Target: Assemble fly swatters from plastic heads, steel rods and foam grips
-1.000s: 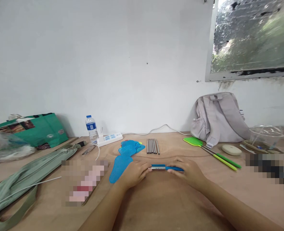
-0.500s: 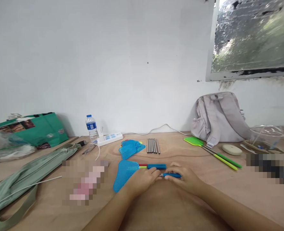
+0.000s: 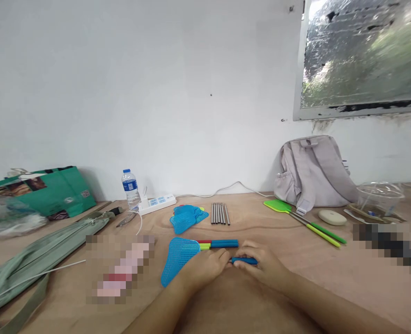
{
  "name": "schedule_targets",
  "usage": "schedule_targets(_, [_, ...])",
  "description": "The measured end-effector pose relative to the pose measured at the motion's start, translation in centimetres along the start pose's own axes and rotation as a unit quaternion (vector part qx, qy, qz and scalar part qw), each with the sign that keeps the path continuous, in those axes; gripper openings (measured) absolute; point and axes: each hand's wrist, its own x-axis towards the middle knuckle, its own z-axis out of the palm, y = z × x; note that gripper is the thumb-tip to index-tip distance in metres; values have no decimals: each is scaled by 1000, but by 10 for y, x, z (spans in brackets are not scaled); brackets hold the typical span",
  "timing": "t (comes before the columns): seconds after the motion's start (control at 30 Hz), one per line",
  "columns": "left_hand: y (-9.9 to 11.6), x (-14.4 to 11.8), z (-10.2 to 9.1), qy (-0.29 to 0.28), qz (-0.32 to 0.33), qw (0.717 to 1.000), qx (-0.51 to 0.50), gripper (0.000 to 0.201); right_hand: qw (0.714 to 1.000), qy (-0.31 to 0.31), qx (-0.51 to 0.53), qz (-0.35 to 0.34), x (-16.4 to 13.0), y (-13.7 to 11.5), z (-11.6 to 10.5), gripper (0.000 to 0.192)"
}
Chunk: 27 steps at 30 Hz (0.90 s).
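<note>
My left hand (image 3: 208, 264) is closed around a thin metal rod, of which only a short bit shows past the fingertips. A blue mesh fly swatter head (image 3: 180, 260) lies just left of that hand; the hand hides whether the rod joins it. My right hand (image 3: 261, 262) pinches a blue handle (image 3: 244, 260) that lines up with the rod, close to my left fingers. Just beyond both hands lie loose handles (image 3: 224, 243) in blue, red and yellow-green. Farther back are a pile of blue swatter heads (image 3: 187, 218) and a row of several metal tubes (image 3: 219, 214).
Two green fly swatters (image 3: 309, 225) lie at the right, near a grey backpack (image 3: 313, 171) and a round cream case (image 3: 332, 217). A power strip (image 3: 158, 202) and water bottle (image 3: 130, 188) stand at back left. A sage-green bag (image 3: 52, 250) lies at the left.
The right hand and blue handle have moved slightly left, narrowing the gap to my left hand. Less of the rod shows between them. The camera view has shifted a little.
</note>
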Motion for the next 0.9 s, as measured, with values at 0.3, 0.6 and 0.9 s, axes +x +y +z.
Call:
schedule_targets(0.3, [-6, 10, -6, 78, -18, 997, 3, 24, 994, 3, -107, -25, 5, 0, -16, 25])
schedule_targets(0.6, [-25, 3, -17, 166, -77, 983, 29, 21, 963, 15, -263, -47, 9, 25, -35, 27])
schedule_targets(0.9, [-15, 10, -5, 183, -50, 977, 97, 22, 960, 54, -272, -32, 8, 10, -8, 27])
